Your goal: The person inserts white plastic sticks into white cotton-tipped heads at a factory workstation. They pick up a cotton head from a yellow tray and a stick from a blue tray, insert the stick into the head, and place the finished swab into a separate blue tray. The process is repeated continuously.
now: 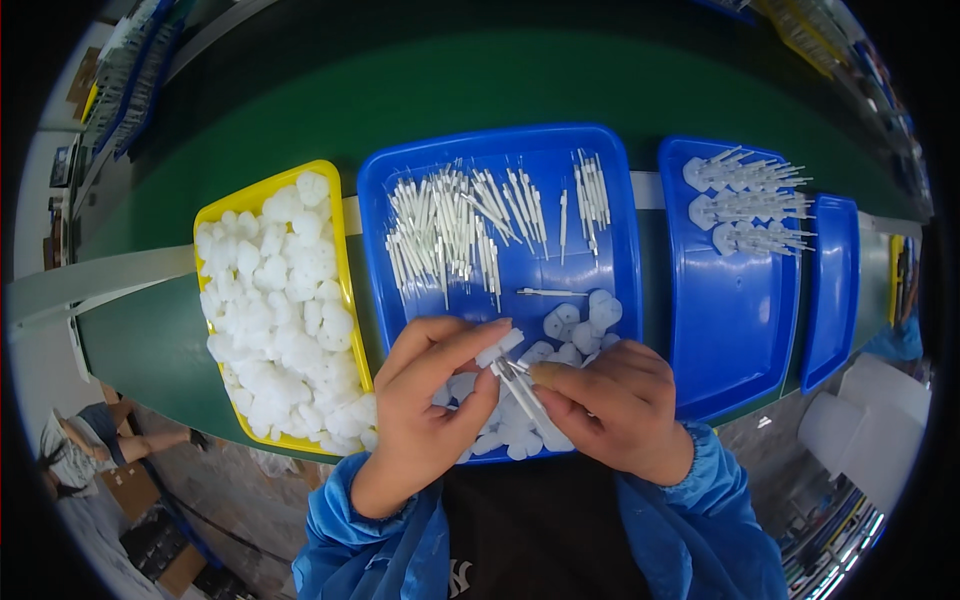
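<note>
Over the near edge of the large blue tray (375, 240), my left hand (425, 400) pinches a small white disc-like piece (500, 347) between thumb and fingers. My right hand (615, 405) is closed on a few slim white rods with thin metal ends (528, 398), their tips meeting the white piece. Whether the tips sit inside it cannot be made out. In the tray beyond my hands lie many similar white rods (440, 220) in rows and heaps. One rod (552, 292) lies crosswise by itself. Loose white discs with small holes (565, 322) lie around and beneath my hands.
At the left, a yellow tray (335, 190) is heaped with white pieces. To the right, a blue tray (725, 340) holds three rows of discs with rods stuck in them (750, 207). A narrower blue tray (832, 290) stands beyond. Another person (105, 440) is at the far left.
</note>
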A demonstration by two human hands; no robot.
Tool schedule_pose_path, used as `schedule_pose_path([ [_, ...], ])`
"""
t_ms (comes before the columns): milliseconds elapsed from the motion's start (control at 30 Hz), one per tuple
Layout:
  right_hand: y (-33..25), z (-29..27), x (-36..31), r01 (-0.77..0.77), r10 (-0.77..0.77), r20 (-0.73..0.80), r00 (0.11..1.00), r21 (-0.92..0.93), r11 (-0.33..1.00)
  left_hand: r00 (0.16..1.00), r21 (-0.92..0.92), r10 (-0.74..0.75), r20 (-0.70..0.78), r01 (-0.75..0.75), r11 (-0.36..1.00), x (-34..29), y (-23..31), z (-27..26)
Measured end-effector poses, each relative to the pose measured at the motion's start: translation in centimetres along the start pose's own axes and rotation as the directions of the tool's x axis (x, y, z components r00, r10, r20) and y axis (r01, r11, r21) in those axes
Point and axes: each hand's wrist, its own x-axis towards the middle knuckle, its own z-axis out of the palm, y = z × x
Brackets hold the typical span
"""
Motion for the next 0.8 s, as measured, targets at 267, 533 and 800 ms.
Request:
schedule_pose_path([
  [267, 0.4, 0.0, 0.1, -0.092, 0.091, 0.011, 0.996, 0.076, 0.993, 0.997, -0.152, -0.044, 0.066, 0.054, 0.987, -0.3, -0.5, -0.6],
  [533, 0.2, 0.2, -0.2, -0.114, 0.111, 0.053, 0.992, 0.07, 0.991, 0.991, -0.173, -0.084, 0.107, 0.102, 0.98, -0.7, -0.6, -0.7],
  [800, 0.0, -0.4, -0.4, -0.206, 0.199, 0.058, 0.978, 0.136, 0.969, 0.991, 0.098, 0.102, 0.085, -0.111, 0.989, 0.2, -0.1, -0.8],
])
